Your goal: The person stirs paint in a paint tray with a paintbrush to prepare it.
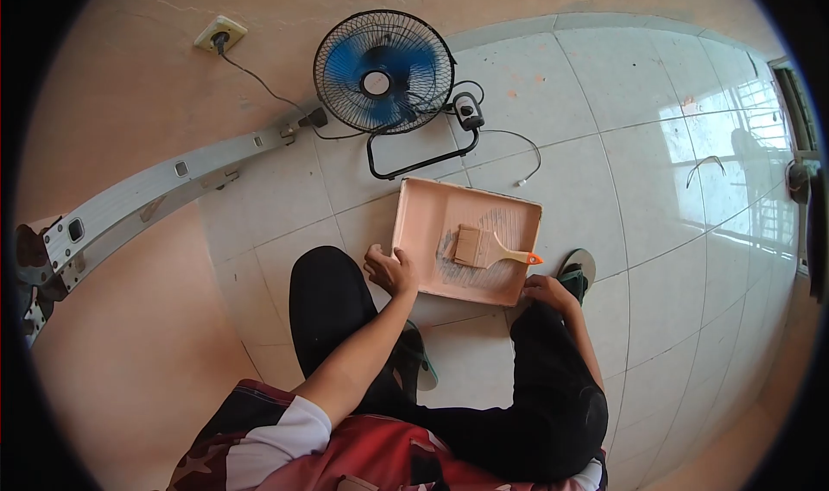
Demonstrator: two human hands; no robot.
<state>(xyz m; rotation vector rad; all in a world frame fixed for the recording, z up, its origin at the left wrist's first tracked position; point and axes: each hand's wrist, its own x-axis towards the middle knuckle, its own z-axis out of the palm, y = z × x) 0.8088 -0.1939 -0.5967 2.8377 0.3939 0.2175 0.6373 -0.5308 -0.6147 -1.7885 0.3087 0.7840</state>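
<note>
A peach-coloured paint tray (423, 219) rests on the floor tiles in front of my knees, with streaks of paint over its ribbed part. Inside lies a wide paintbrush (485, 247), its paint-coated bristles to the left and its orange-tipped handle reaching the right rim. My left hand (393, 271) is closed on the tray's left edge, thumb over the rim. At the lower right corner, my right hand (549, 292) grips the edge with its fingers bent; part of its grip is hidden by the tray.
A black floor fan (380, 72) with blue blades stands behind the tray, its cable running to a wall socket (221, 36). An aluminium ladder (164, 180) leans along the left wall. A loose cable (537, 158) lies right of the fan. Sandals (577, 271) are on my feet.
</note>
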